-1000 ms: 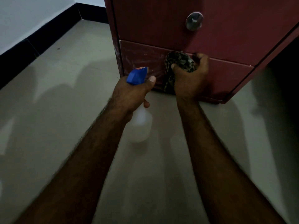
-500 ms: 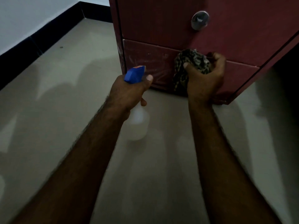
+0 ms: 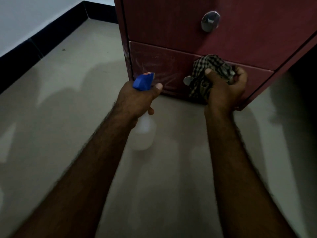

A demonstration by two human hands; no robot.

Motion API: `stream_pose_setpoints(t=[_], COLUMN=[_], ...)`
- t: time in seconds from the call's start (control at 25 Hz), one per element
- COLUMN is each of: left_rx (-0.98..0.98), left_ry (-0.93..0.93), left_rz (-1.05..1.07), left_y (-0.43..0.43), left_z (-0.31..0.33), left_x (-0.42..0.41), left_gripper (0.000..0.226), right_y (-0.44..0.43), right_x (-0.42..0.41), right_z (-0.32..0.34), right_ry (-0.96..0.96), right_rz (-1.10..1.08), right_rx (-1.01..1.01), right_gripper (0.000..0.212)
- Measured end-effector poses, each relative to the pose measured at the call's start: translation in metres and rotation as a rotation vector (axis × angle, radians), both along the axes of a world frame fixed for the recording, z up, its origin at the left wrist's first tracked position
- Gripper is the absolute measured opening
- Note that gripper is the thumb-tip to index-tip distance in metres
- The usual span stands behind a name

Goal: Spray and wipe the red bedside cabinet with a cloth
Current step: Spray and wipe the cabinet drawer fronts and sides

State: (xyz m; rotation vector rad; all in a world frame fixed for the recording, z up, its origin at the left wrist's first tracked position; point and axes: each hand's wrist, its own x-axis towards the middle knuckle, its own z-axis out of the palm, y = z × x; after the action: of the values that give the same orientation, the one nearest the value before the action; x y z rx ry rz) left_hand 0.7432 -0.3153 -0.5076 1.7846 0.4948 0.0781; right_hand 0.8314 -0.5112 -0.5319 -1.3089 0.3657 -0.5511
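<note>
Right of centre, the right hand [image 3: 226, 90] bunches the cloth [image 3: 208, 71] against the cabinet [image 3: 171, 28], seemingly its lower drawer. The left hand [image 3: 135, 100] grips the sprayer [image 3: 143, 81] just left.

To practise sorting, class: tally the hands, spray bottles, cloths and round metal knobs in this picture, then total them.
Hands: 2 (left hand, right hand)
Spray bottle: 1
Checked cloth: 1
Metal knobs: 2 (upper knob, lower knob)
Total: 6
</note>
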Motion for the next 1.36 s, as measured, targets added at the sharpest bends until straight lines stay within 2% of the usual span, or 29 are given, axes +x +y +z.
stream_pose_setpoints(t=[0.16,0.32,0.52,0.72,0.88,1.04,1.36], left_rx=[0.013,0.009,-0.029,-0.018,-0.014,-0.043,-0.067], left_ry=[0.095,0.146,0.067,0.058,0.061,0.036,0.031], left_rz=[-0.038,-0.034,-0.024,-0.016,-0.017,0.001,0.003], left_y=[-0.002,-0.004,-0.002,0.0,0.0,0.003,0.007], left_z=[-0.009,-0.01,-0.005,-0.006,-0.007,-0.004,-0.005], left_x=[-0.003,-0.004,0.0,-0.001,-0.002,0.001,-0.001], left_gripper=[0.047,0.05,0.031,0.052,0.054,0.049,0.035], right_y=[-0.006,-0.003,0.001,0.02,0.043,0.042,0.051], right_x=[-0.002,-0.006,-0.008,-0.004,-0.001,-0.001,-0.01], right_z=[-0.004,-0.01,-0.013,-0.01,-0.002,0.004,0.005], right_ry=[0.039,0.08,0.022,-0.067,-0.124,-0.181,-0.094], right_rz=[0.022,0.105,0.092,-0.005,0.099,0.04,0.05], right_rx=[0.102,0.095,-0.098,-0.294,-0.464,-0.493,-0.551], right_gripper=[0.07,0.076,0.074,0.069,0.068,0.061,0.067])
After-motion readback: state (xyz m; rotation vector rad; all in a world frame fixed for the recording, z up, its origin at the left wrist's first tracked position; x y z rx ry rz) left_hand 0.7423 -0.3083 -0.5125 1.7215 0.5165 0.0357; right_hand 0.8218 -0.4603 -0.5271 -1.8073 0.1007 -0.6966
